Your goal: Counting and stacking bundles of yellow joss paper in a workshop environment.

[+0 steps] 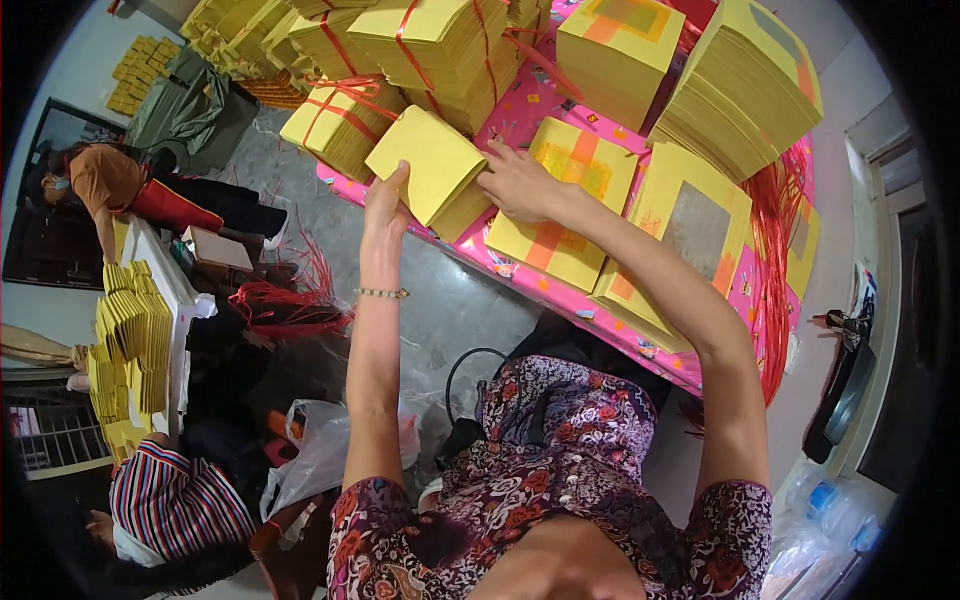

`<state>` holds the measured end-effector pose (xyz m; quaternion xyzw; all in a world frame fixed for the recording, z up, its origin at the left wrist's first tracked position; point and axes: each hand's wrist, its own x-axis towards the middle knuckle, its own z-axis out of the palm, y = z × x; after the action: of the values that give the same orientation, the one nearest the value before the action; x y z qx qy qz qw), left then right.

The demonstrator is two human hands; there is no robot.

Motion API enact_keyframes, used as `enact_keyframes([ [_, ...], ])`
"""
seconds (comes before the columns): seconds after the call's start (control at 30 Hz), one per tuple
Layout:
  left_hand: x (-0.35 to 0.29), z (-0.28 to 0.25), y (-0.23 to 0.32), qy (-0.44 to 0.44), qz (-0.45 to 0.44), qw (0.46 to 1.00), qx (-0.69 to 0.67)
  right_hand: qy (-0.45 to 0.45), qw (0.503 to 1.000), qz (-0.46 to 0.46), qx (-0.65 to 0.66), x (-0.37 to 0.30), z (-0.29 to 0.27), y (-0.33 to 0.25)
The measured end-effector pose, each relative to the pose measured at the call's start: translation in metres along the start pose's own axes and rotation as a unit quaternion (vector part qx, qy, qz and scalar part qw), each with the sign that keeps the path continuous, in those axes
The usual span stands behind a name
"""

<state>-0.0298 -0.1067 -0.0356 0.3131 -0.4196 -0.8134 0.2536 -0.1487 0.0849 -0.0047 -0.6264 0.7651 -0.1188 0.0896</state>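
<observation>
A stack of yellow paper [428, 165] stands at the near left edge of the pink-covered table [540, 290], squeezed between my two hands. My left hand [385, 200] grips its left side, thumb up along the edge and the other fingers partly hidden. From the right, my right hand [522, 182] presses its bent fingers against the opposite side. Just behind the stack sits a yellow paper bundle [340, 125] tied with red string. To the right, under my right forearm, lie yellow stacks with an orange band [545, 258] and a grey square [690, 235] on top.
Taller yellow stacks [610, 75] fill the far side of the table. Red strings [775, 270] hang over its right edge. At the left, a person in a brown top [110, 180] and a person in stripes [180, 495] are near a white table [172, 300] with yellow paper.
</observation>
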Motion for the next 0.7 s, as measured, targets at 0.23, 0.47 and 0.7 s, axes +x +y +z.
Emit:
enact_keyframes([
  [0.23, -0.003, 0.004, -0.001, 0.017, -0.003, 1.0, 0.008, 0.087, 0.975, 0.045, 0.201, 0.001, -0.018, 0.016],
  [0.47, -0.001, 0.008, -0.004, 0.0, 0.009, 0.999, 0.031, 0.093, 0.967, 0.075, 0.224, -0.002, -0.012, 0.03],
  [0.7, 0.002, 0.009, -0.012, 0.014, 0.066, 0.993, 0.097, 0.053, 0.968, 0.066, 0.238, -0.001, -0.016, 0.023],
])
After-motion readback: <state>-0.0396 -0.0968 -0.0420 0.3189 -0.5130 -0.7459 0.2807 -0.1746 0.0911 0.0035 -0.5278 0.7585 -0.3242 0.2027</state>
